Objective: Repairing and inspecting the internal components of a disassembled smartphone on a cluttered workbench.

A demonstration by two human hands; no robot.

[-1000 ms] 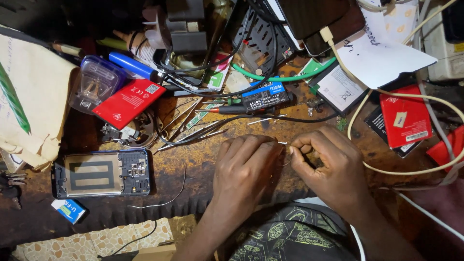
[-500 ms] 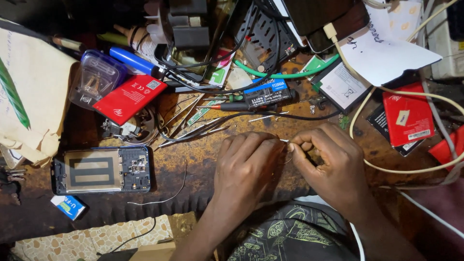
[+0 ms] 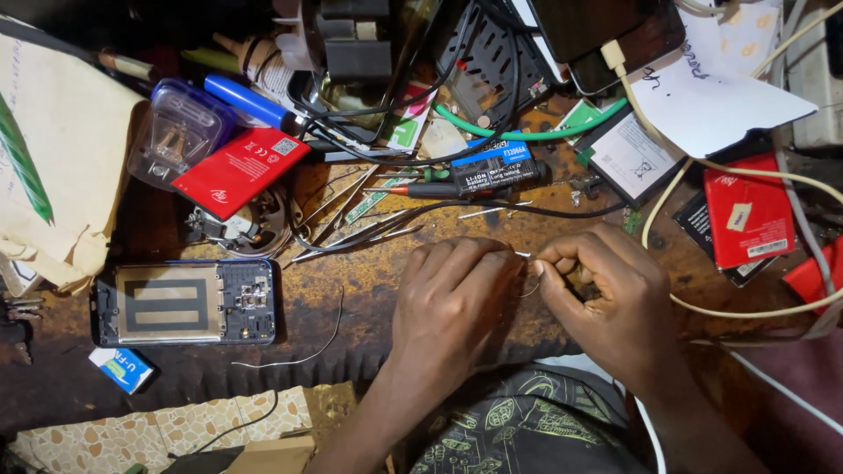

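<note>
- Head view, looking down on a cluttered repair bench: a thin wire [image 3: 529, 285] sits between the two hands at the centre of the bench, just above the person's lap.
- Left hand [image 3: 452, 303]: fingers curled and closed together, tips pinching one end of the thin wire.
- Right hand [image 3: 606, 294]: thumb and forefinger pressed shut on the other end; remaining fingers folded in.
- Tweezers [image 3: 351, 237] lie on the rusty benchtop [image 3: 334, 281] just beyond the left hand, beside a red-handled screwdriver [image 3: 421, 189].
- Loose wire strand [image 3: 299, 355] lies near the front edge, apart from both hands.
- Opened blue phone [image 3: 184, 303], back removed, rests well to the left.
- Red battery [image 3: 239, 171] lies above the phone; a second red battery [image 3: 746, 219] lies to the right, crossed by a cream cable [image 3: 667, 202].
</note>
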